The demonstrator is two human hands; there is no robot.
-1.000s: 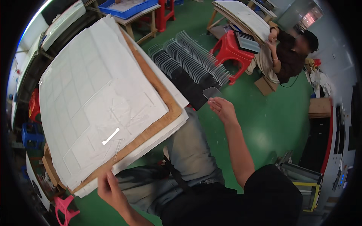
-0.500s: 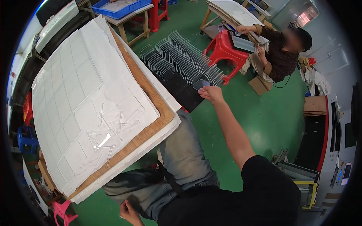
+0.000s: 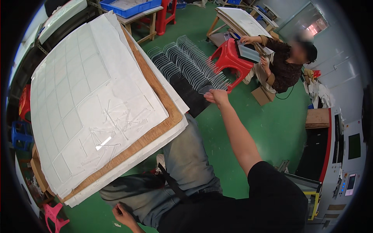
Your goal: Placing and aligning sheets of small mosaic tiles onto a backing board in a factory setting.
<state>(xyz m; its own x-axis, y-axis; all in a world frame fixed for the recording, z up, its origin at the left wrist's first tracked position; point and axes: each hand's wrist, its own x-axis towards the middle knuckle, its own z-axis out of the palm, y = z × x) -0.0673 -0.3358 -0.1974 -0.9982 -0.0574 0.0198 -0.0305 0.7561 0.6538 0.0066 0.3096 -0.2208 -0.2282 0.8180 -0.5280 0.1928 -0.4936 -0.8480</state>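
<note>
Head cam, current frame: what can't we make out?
All in the head view:
- Whether the clear pane touches the black rack: the right hand covers one edge, and the clear row behind blends in.
- Whether the left hand holds anything: curled fingers hide its palm.
- Far side of the blue tray: cut off by the upper edge.

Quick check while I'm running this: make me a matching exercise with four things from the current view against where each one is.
Things
1. right hand
2. left hand
3. clear strips
4. blue tray

Places
a. scattered on the white sheet
b. on a wooden bench
c. gripping the edge of a clear pane
d. low in the view, by the jeans

Pairs: 1-c, 2-d, 3-a, 4-b
</note>
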